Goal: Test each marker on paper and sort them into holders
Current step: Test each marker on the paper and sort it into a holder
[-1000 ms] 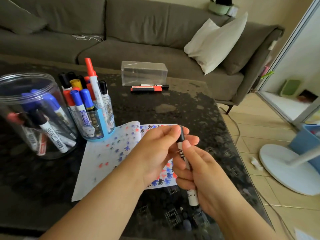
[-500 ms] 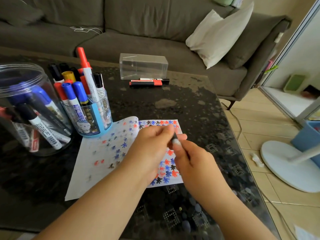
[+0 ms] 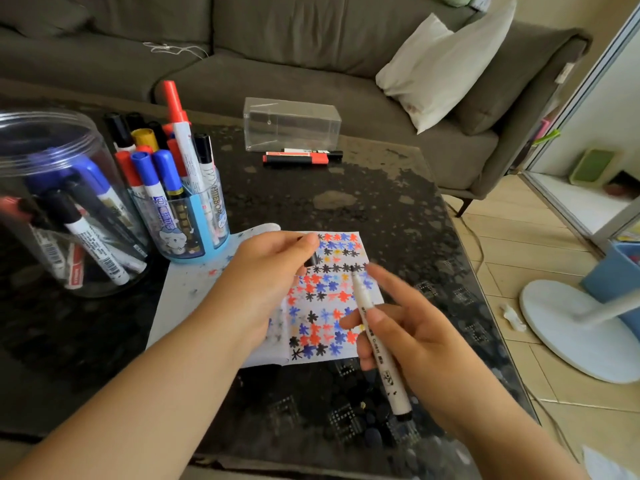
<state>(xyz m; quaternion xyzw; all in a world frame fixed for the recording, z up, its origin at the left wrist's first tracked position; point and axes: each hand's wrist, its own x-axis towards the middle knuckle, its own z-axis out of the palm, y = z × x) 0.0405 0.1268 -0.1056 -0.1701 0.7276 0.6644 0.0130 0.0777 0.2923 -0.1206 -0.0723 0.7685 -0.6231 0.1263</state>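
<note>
The right hand (image 3: 412,334) grips an uncapped white black-tipped marker (image 3: 375,336), tip poised on the star-covered white paper (image 3: 332,299) lying on the dark surface (image 3: 346,202), while the left hand's (image 3: 270,271) fingers pinch its black cap (image 3: 311,260) aside, ready for recapping.

marker (image 3: 377,344): white barrel, uncapped, black tip on the paper, lower right of centre
cap (image 3: 312,260): black, centre
paper (image 3: 325,299): white, covered in red, blue, black stars, centre
holders: blue cup (image 3: 197,230), clear jar (image 3: 55,202), left, both holding markers
</note>
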